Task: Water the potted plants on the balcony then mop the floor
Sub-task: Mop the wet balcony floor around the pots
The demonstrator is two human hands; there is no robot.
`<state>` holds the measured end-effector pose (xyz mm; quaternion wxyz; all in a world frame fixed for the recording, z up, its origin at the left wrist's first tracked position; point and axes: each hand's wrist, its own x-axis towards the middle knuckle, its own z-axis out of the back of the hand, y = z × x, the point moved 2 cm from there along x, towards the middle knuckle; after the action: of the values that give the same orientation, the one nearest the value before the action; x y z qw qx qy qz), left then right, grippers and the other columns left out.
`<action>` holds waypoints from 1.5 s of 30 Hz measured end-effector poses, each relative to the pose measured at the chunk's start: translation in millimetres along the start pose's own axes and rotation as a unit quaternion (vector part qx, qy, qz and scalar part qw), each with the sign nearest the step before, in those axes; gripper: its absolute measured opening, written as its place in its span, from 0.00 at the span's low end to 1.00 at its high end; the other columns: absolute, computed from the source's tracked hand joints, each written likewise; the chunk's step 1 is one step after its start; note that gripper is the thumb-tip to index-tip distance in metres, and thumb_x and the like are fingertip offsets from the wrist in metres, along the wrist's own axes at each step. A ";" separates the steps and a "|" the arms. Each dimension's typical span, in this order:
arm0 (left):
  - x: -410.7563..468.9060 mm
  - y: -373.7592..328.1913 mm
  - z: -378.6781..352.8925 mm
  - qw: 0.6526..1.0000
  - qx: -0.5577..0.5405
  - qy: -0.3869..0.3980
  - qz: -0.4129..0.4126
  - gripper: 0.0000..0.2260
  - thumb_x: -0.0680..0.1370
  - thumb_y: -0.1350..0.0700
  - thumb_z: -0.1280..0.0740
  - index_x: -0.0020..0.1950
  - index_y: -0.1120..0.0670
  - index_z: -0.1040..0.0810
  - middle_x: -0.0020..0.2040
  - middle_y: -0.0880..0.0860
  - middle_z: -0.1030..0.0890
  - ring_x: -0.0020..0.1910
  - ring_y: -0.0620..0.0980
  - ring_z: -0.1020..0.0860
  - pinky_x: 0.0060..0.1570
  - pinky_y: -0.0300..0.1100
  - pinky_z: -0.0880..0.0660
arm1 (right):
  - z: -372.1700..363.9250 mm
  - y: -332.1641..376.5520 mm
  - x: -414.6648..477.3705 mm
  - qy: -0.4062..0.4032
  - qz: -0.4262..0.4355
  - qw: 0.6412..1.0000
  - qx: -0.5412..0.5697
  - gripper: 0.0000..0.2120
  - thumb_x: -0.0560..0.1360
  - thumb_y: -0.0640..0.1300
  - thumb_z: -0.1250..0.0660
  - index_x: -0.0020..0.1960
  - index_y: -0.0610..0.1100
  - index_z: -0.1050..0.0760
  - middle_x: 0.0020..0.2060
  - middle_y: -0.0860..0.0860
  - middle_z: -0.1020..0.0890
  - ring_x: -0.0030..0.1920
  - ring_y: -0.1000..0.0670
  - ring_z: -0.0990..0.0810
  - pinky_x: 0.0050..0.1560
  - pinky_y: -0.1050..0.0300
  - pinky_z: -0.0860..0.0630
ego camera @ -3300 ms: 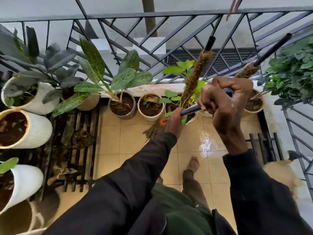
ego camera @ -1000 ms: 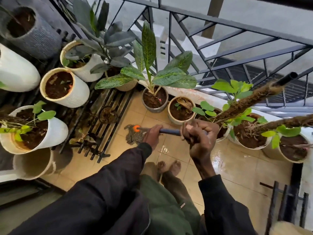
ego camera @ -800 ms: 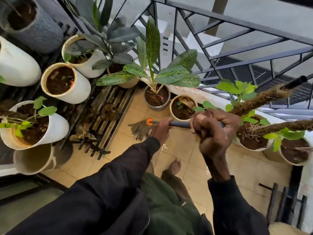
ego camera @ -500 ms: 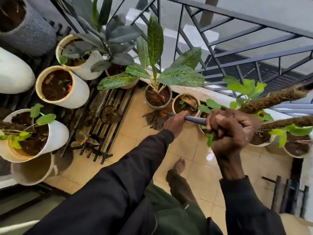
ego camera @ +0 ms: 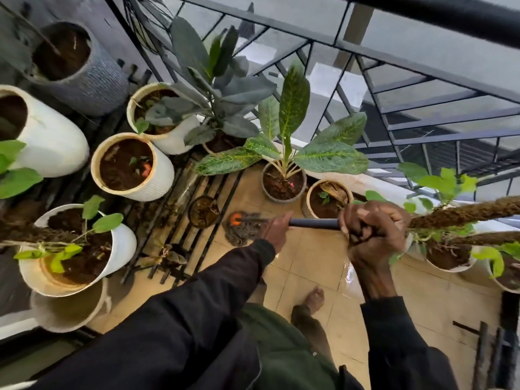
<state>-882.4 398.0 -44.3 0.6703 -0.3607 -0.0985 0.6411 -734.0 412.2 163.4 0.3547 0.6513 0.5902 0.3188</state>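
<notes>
1. Balcony tiles (ego camera: 306, 263), tan and glossy, are hemmed by a black railing (ego camera: 374, 56). Pots (ego camera: 160, 175) crowd the left and far edges, and a wet sheen (ego camera: 349, 273) shows on the floor below the right arm.
2. Down on the floor sits the mop head (ego camera: 242, 228), a dark stringy clump with an orange collar. It lies on the tile just beside the slatted rack (ego camera: 180, 204) and near the grey pot (ego camera: 282, 200).
3. Grip check: the left hand (ego camera: 277, 229) is wrapped round the handle (ego camera: 312, 223) low down, right above the strings. The right hand (ego camera: 371, 232) is fisted tight round it higher up. Both are clamped on, with a bare dark stretch of shaft between them.
4. Handling call: the shaft looks stiff and light. The head looks soft and probably soggy, so it should drag rather than glide. A wide two-hand spread suits this job, with the low hand steering and the high hand driving.
5. The head lies ahead of and to the left of the left hand, almost touching it. The shaft runs back rightward through the right fist, and its top end is hidden.
6. Watch out: a moss pole (ego camera: 464, 212) leans in just beside the right hand, and pot rims ring the head. It looks like a cramped corner for a sweep.
</notes>
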 end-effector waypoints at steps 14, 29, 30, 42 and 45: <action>31.7 20.1 68.5 0.992 -0.075 -0.100 -0.012 0.10 0.81 0.67 0.35 0.60 0.57 0.23 0.56 0.56 0.18 0.53 0.56 0.20 0.51 0.49 0.26 | -103.7 -9.7 34.7 0.107 0.094 0.984 -0.110 0.18 0.69 0.35 0.38 0.29 0.57 0.27 0.25 0.61 0.30 0.22 0.53 0.33 0.29 0.52 0.34; 98.3 32.7 94.2 0.983 -0.167 -0.065 0.051 0.06 0.78 0.70 0.37 0.49 0.60 0.26 0.44 0.56 0.23 0.43 0.55 0.25 0.41 0.40 0.37 | -109.2 -58.6 52.9 0.046 0.089 0.954 -0.283 0.19 0.73 0.36 0.37 0.25 0.49 0.32 0.21 0.53 0.33 0.20 0.45 0.36 0.22 0.46 0.39; 98.1 29.1 95.1 0.983 -0.164 -0.065 0.050 0.07 0.77 0.69 0.36 0.47 0.57 0.27 0.42 0.54 0.25 0.43 0.57 0.23 0.41 0.42 0.37 | -108.4 -55.1 58.4 0.044 0.090 0.959 -0.267 0.19 0.72 0.35 0.38 0.25 0.50 0.32 0.21 0.53 0.34 0.20 0.46 0.36 0.22 0.47 0.39; 59.0 22.3 80.2 0.994 -0.010 -0.031 0.102 0.03 0.80 0.57 0.33 0.47 0.53 0.22 0.46 0.58 0.17 0.49 0.61 0.18 0.49 0.50 0.23 | -81.4 -37.5 74.2 0.029 -0.005 0.996 -0.090 0.18 0.69 0.38 0.37 0.23 0.50 0.33 0.18 0.52 0.38 0.18 0.53 0.39 0.29 0.56 0.37; 50.7 24.3 74.4 0.994 0.017 -0.002 0.104 0.04 0.78 0.57 0.33 0.48 0.54 0.18 0.47 0.58 0.17 0.50 0.61 0.18 0.50 0.50 0.23 | -73.1 -36.4 68.6 0.014 -0.010 0.996 -0.088 0.17 0.68 0.38 0.36 0.23 0.47 0.34 0.19 0.51 0.41 0.18 0.53 0.40 0.29 0.56 0.37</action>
<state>-937.7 469.7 -22.3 0.6058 -0.3566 -0.0513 0.7094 -807.8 488.6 172.6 0.4052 0.6068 0.5718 0.3750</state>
